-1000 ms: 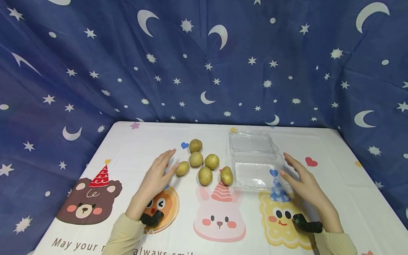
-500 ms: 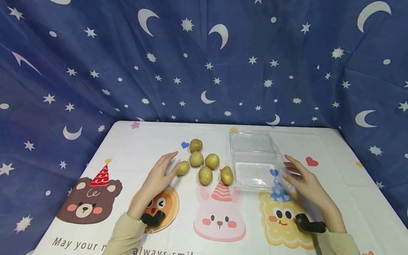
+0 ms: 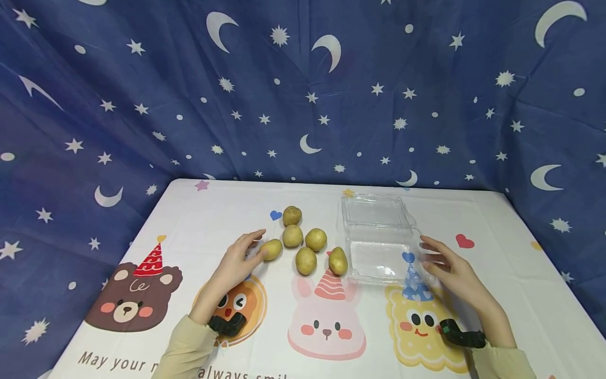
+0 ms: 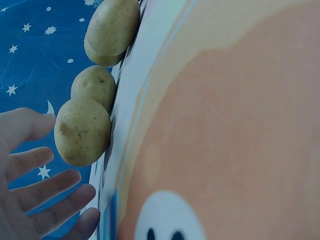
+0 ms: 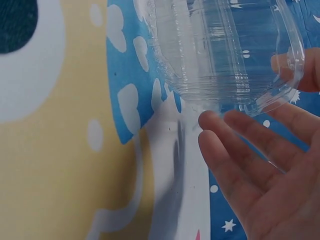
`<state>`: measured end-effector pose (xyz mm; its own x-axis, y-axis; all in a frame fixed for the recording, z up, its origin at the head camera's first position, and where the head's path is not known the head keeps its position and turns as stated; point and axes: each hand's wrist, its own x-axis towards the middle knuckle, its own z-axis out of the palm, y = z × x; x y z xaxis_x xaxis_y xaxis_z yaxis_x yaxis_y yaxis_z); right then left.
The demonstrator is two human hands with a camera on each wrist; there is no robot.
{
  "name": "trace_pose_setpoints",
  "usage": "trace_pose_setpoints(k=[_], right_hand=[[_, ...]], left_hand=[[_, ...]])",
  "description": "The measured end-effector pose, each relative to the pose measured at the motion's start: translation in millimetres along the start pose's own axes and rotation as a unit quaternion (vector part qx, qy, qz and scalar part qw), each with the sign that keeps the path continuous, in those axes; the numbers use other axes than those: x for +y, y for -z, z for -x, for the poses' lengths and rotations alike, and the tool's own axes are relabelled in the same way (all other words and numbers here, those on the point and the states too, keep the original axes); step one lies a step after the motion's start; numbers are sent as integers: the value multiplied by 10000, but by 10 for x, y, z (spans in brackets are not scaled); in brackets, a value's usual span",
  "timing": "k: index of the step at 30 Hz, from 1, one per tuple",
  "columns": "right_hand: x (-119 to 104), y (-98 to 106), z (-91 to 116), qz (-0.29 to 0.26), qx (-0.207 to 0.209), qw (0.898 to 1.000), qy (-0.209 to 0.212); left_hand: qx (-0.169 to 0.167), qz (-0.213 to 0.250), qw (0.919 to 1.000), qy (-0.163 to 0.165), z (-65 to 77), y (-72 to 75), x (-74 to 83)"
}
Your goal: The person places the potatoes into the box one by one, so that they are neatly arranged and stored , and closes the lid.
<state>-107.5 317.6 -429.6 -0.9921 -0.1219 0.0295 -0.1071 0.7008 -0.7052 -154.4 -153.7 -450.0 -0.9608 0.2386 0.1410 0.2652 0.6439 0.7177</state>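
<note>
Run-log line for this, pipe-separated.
left hand: beside leftmost of six yellow-brown oval potatoes | right hand: at right side of clear rectangular plastic clamshell | lid: open | potatoes: all outside | contact: unclear

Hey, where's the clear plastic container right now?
In the head view, the clear plastic container sits open on the white tablecloth, right of centre, between the nearest potato on its left and the printed red heart on its right.

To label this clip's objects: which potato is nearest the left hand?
The leftmost potato in the head view, beside the left hand. The other five potatoes all lie farther right, away from that hand.
</note>
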Motion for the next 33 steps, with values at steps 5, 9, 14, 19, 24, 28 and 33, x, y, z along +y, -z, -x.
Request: trace_pose_setpoints(k=[5, 9, 14, 19, 24, 28, 33], right_hand=[[5, 12, 6, -92, 16, 9999, 130], [12, 9, 12, -173, 2, 9997, 153], [25, 1, 12, -148, -6, 9999, 84], [25, 2, 13, -160, 11, 9998, 77], [26, 5, 11, -282, 2, 9996, 86], [28, 1, 6, -335, -4, 9994, 120], [22, 1, 3, -354, -33, 9993, 90]], left_hand=[[-99, 61, 9999, 67, -3, -12, 9], [-120, 50, 9999, 81, 0, -23, 12], [-138, -67, 9999, 59, -3, -42, 14], [-148, -259, 9995, 75, -1, -69, 26], [-94, -339, 9993, 80, 3, -83, 42], [-67, -392, 9992, 79, 9, -84, 44], [-46, -404, 9991, 94, 10, -87, 38]])
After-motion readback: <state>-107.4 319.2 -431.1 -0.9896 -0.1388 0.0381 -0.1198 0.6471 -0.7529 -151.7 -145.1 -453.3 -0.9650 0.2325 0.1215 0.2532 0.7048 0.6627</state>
